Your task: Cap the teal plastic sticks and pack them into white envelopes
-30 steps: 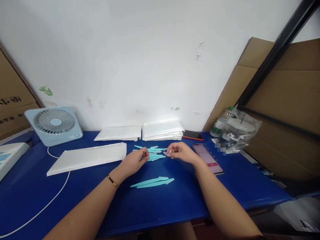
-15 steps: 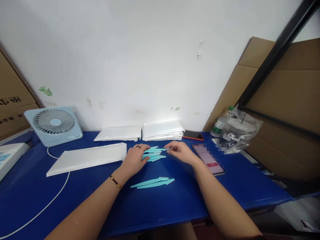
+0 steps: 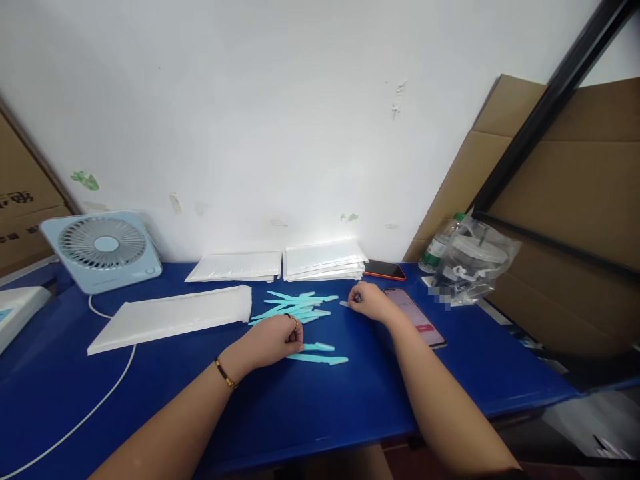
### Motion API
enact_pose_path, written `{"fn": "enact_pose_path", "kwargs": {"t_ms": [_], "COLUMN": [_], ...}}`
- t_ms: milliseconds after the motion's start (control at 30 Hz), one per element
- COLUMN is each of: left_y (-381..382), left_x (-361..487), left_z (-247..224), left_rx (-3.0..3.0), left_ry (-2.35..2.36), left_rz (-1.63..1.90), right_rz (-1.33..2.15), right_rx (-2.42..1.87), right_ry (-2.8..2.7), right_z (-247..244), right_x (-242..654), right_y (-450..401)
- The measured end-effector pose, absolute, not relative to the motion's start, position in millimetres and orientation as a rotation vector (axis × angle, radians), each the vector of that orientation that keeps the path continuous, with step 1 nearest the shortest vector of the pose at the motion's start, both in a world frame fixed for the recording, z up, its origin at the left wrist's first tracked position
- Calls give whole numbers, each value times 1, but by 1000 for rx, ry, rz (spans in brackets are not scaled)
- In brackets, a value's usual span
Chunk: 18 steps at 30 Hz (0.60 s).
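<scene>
At desk (image 3: 370,400) centre, left hand (image 3: 273,340) pinches turquoise tool (image 3: 319,347) just beyond second tool (image 3: 315,359); right hand (image 3: 373,301) pinches small pale piece (image 3: 345,304), just right of tool pile (image 3: 295,309). Advisable: hold tools by slim handles (image 3: 306,358), lay heads (image 3: 341,361) same way, keep pale piece apart from pile.

The left hand (image 3: 276,340) hid the ends of two razors (image 3: 320,359); the right hand (image 3: 371,302) covered part of a clear piece (image 3: 345,304), too small to identify. The left edge cropped the carton (image 3: 25,173) and a cable (image 3: 108,393).
</scene>
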<state>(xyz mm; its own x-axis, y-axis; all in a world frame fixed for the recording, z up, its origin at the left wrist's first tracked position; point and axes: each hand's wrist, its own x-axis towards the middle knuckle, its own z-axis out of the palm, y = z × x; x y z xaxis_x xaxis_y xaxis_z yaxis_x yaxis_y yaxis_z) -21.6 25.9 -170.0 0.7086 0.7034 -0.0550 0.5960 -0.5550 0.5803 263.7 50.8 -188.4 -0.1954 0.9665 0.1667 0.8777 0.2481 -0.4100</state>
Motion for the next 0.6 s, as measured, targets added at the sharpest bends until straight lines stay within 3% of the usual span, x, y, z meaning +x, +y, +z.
{"fn": "enact_pose_path", "kwargs": {"t_ms": [300, 467, 600], "left_y": [43, 48, 48], "left_x": [-22, -23, -23], "left_z": [-181, -183, -183], "left_rx": [1959, 1896, 1883], "left_ry": [1034, 996, 977], "left_rz": [550, 655, 682], "right_rz": [535, 1117, 1297], "right_rx": [-1517, -1235, -1025], "right_ry": [-2094, -1434, -1130], "right_z": [-191, -186, -182], "right_x": [246, 229, 214], "right_y": [44, 43, 40]}}
